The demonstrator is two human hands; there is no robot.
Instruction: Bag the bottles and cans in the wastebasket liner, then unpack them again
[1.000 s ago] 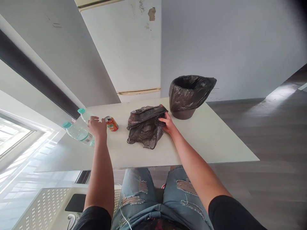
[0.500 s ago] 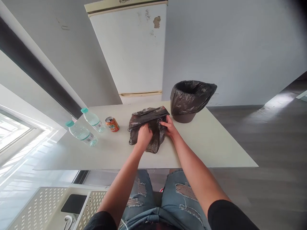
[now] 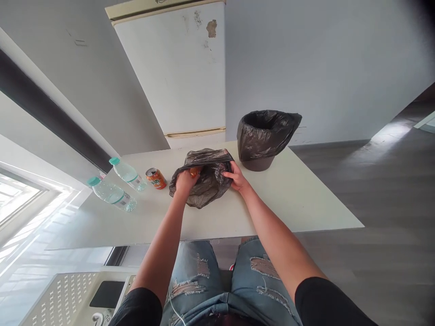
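A thin black plastic garbage bag [image 3: 209,192] is spread between my two hands above the white table, its mouth facing me and gaping. My left hand [image 3: 185,182] is closed on the bag's left rim, with some fingers hidden by the plastic. Just past those fingers shows a small orange patch [image 3: 195,171], too covered to name. At the right rim, my right hand [image 3: 237,177] pinches the film, thumb inside the mouth. An orange drink can [image 3: 156,179] stands left of the bag, apart from my left hand.
Two clear plastic bottles with teal caps, a front bottle [image 3: 113,194] and a rear bottle [image 3: 127,174], are at the table's left. A bin [image 3: 260,149] lined with black plastic stands back right on the white table [image 3: 288,203]. A refrigerator [image 3: 173,72] rises behind.
My left hand has moved left and slightly up, pulling the garbage bag's mouth wider. My right hand keeps its grip on the right rim. The whole view has shifted slightly.
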